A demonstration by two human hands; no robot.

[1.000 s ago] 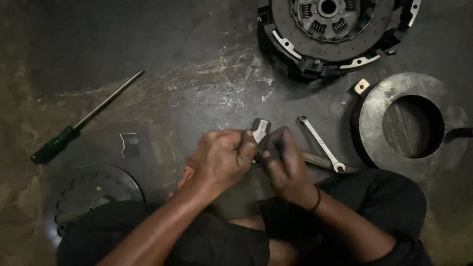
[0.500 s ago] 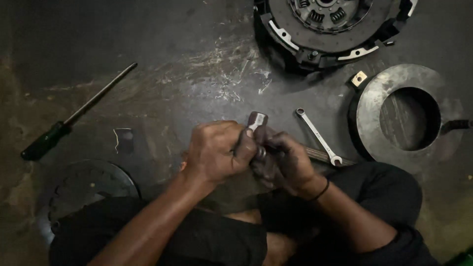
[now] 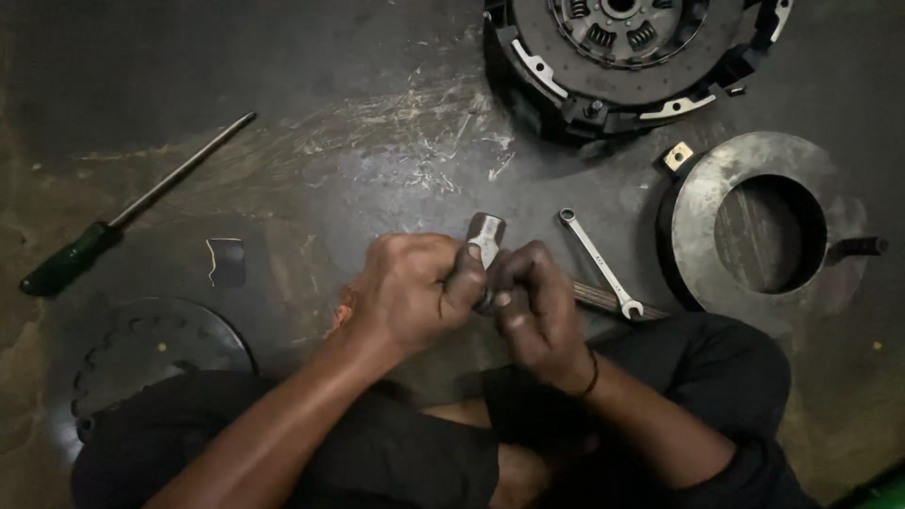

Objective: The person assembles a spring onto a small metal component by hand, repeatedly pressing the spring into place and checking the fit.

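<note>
Both of my hands meet in the middle of the view over a small grey metal socket-like piece (image 3: 486, 232). My left hand (image 3: 410, 287) wraps around its lower part, thumb pressed on its side. My right hand (image 3: 537, 306) closes against it from the right; what its fingers hold is hidden. A thin rod or tool shaft (image 3: 603, 298) pokes out to the right from under my right hand. A wrench (image 3: 599, 263) lies on the floor just right of my hands.
A large clutch assembly (image 3: 627, 57) sits at the top right. Below it lies a flat metal ring plate (image 3: 768, 226). A long screwdriver with a green handle (image 3: 123, 221) lies at the left. A dark round disc (image 3: 156, 353) rests by my left knee.
My hands stay together on the metal piece, working it slightly. The view has shifted, so the floor objects sit a little differently in frame.
</note>
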